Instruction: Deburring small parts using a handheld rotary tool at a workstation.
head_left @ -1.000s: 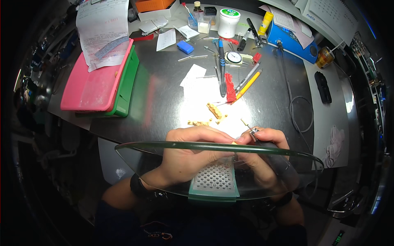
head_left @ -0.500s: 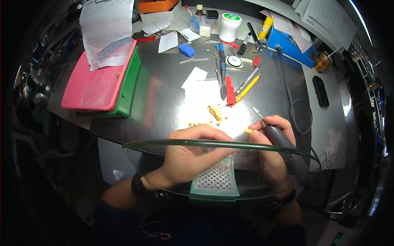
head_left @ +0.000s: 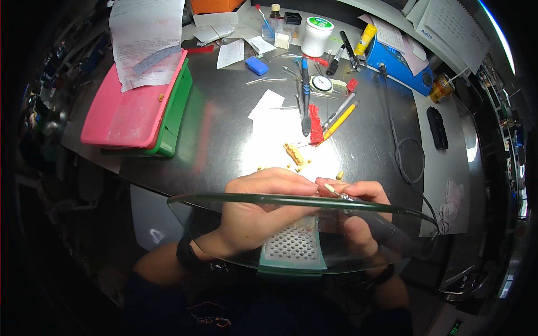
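My left hand [head_left: 246, 215] is closed with thumb and fingertips together; what they pinch, if anything, is hidden. My right hand [head_left: 367, 204] grips a dark rotary handpiece [head_left: 384, 229], whose pale cylindrical tip [head_left: 330, 189] points at my left fingertips. The fingertips of both hands nearly meet. A small yellow tooth-like piece [head_left: 339, 175] stands on the bench just beyond my right hand. Farther off lies a yellow dental model section [head_left: 293, 154], with several tiny yellow pieces around it. A clear shield [head_left: 302, 200] crosses the view over both hands.
A perforated grille [head_left: 294, 246] sits below my hands. At the left stand stacked pink and green trays [head_left: 120, 115] with papers. Tools, a yellow pencil [head_left: 341, 124], a dial gauge [head_left: 321, 83] and a white jar [head_left: 317, 36] lie beyond. A cable [head_left: 392, 112] runs from a blue control box [head_left: 400, 61].
My right hand has put the yellow tooth-like piece down on the bench. It has moved left with the handpiece, bringing the tip close to my left fingertips.
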Demonstrator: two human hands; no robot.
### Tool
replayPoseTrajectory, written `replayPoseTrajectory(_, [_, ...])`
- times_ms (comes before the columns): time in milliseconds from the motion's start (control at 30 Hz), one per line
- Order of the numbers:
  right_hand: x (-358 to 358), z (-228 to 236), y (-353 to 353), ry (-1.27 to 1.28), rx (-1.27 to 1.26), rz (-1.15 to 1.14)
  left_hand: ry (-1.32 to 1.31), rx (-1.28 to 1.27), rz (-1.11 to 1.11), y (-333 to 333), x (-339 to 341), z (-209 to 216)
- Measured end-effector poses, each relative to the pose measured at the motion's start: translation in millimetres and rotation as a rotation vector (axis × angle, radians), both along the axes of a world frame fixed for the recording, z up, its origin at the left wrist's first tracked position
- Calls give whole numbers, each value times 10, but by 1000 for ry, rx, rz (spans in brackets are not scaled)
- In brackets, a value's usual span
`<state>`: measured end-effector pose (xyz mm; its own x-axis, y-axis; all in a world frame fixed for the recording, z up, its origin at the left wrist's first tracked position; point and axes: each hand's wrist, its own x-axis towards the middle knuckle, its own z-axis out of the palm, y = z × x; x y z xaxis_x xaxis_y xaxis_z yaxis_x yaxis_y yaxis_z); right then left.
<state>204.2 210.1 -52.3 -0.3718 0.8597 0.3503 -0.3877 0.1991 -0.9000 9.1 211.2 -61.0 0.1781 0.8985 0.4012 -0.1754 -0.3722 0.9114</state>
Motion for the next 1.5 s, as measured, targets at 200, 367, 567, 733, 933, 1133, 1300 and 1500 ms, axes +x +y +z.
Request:
replayPoseTrajectory(200, [-21,97,-16,-40,-117,10,-142,-291,-21,-78,21,20])
replayPoseTrajectory(367, [-16,53,-9,-13,-147,15,-192,-269,-45,-67,28,-5])
replayPoseTrajectory(567, [-19,36,-15,-18,-146,19,-127,-213,-37,-54,33,18])
replayPoseTrajectory(733, [-24,66,-20,-43,-133,12,-126,-212,-33,-58,31,15])
replayPoseTrajectory(933, [-18,104,-21,-81,-106,21,-159,-270,-14,-86,31,23])
replayPoseTrajectory(1133, [-29,103,-32,-77,-115,10,-168,-294,-5,-95,33,20])
replayPoseTrajectory(1300, [-32,131,-30,-110,-112,7,-156,-314,3,-94,24,23])
replayPoseTrajectory(1500, [-30,101,-36,-98,-100,1,-159,-313,-5,-95,29,35])
